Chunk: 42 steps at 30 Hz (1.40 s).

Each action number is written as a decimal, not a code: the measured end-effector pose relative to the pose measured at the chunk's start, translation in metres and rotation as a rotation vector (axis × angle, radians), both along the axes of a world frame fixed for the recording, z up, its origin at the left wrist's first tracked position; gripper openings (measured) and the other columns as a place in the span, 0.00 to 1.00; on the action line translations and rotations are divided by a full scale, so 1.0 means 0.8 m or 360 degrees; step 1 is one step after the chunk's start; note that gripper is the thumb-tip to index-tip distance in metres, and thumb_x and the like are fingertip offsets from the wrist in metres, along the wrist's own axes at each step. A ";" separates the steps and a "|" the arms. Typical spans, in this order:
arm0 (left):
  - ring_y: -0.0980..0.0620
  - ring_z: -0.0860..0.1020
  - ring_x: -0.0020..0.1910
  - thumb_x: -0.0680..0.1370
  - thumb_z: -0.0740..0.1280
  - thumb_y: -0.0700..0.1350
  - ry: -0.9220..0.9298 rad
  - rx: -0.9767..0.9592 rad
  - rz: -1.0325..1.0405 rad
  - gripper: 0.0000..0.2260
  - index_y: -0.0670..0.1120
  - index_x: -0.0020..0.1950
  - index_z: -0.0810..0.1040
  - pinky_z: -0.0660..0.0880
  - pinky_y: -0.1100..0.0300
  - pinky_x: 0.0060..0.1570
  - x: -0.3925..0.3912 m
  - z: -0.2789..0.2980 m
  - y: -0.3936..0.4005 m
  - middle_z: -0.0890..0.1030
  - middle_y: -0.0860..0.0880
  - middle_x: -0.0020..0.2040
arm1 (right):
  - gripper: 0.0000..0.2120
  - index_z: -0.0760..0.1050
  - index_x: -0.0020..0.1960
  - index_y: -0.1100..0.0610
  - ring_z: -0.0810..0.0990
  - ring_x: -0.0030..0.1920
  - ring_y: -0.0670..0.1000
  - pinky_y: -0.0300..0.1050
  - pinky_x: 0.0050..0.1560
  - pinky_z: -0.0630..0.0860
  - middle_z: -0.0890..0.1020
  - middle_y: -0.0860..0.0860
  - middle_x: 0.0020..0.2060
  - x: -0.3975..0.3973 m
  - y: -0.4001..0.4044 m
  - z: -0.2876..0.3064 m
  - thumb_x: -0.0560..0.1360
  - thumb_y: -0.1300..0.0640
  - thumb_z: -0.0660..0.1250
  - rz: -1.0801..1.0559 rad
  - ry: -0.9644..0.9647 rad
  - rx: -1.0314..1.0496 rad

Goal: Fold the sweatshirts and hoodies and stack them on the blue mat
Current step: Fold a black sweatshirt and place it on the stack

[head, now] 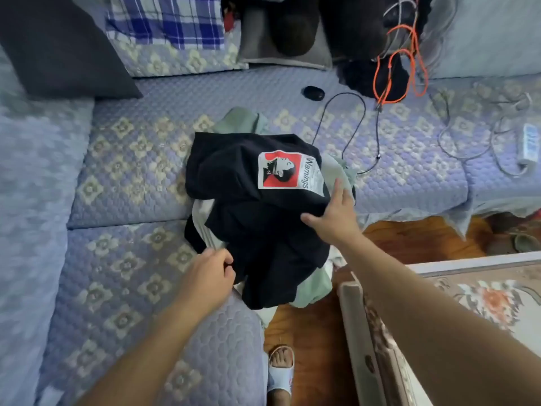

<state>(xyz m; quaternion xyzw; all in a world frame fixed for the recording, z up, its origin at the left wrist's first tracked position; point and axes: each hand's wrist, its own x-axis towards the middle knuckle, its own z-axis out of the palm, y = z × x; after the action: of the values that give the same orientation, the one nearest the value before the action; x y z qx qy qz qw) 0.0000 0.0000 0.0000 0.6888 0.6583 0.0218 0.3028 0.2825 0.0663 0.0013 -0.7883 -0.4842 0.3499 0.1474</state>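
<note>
A black sweatshirt with a red and white "Warnings" print lies bunched on top of a heap of clothes on the blue quilted mat. Under it show a pale green garment and a light grey one. My left hand pinches the black fabric at the heap's near left edge, fingers curled. My right hand rests flat on the heap's right side, fingers straight, thumb spread over the black cloth.
A dark cushion and a plaid pillow lie at the back. Black and orange cables, a small black case and a power strip sit to the right. A floral table stands near right, over wooden floor.
</note>
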 end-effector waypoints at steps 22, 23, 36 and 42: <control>0.63 0.79 0.46 0.76 0.68 0.36 -0.0928 0.0513 -0.0100 0.16 0.58 0.53 0.78 0.74 0.69 0.50 0.161 0.230 -0.034 0.80 0.63 0.46 | 0.09 0.76 0.56 0.60 0.85 0.47 0.50 0.42 0.47 0.80 0.86 0.51 0.45 0.106 -0.333 0.362 0.80 0.66 0.59 -0.1138 0.1167 0.1200; 0.64 0.78 0.45 0.76 0.69 0.38 -0.0985 0.0529 -0.0163 0.14 0.59 0.51 0.79 0.74 0.68 0.48 0.184 0.261 -0.045 0.81 0.64 0.45 | 0.10 0.77 0.57 0.61 0.84 0.48 0.52 0.44 0.49 0.80 0.85 0.54 0.46 0.126 -0.361 0.377 0.81 0.66 0.58 -0.1278 0.1120 0.1302; 0.57 0.79 0.41 0.76 0.75 0.51 -0.0837 0.0228 -0.1691 0.07 0.52 0.48 0.79 0.75 0.55 0.45 0.479 0.452 -0.424 0.82 0.53 0.42 | 0.11 0.82 0.48 0.52 0.83 0.46 0.53 0.50 0.48 0.80 0.85 0.53 0.45 0.313 -0.873 0.530 0.82 0.61 0.62 -0.1902 0.0252 0.1804; 0.58 0.78 0.43 0.76 0.74 0.48 -0.0633 0.0061 -0.1924 0.05 0.54 0.47 0.79 0.73 0.55 0.46 0.562 0.391 -0.571 0.80 0.53 0.43 | 0.09 0.83 0.48 0.49 0.83 0.50 0.58 0.56 0.56 0.78 0.86 0.52 0.45 0.399 -1.075 0.434 0.79 0.56 0.65 -0.2192 0.0099 0.1452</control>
<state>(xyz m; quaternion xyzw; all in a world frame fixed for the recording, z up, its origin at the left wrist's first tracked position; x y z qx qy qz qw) 0.4493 -0.4567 0.3128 0.9268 0.0840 -0.0136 0.3658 0.6018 -0.7941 0.3486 -0.7612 0.0172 -0.0282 0.6476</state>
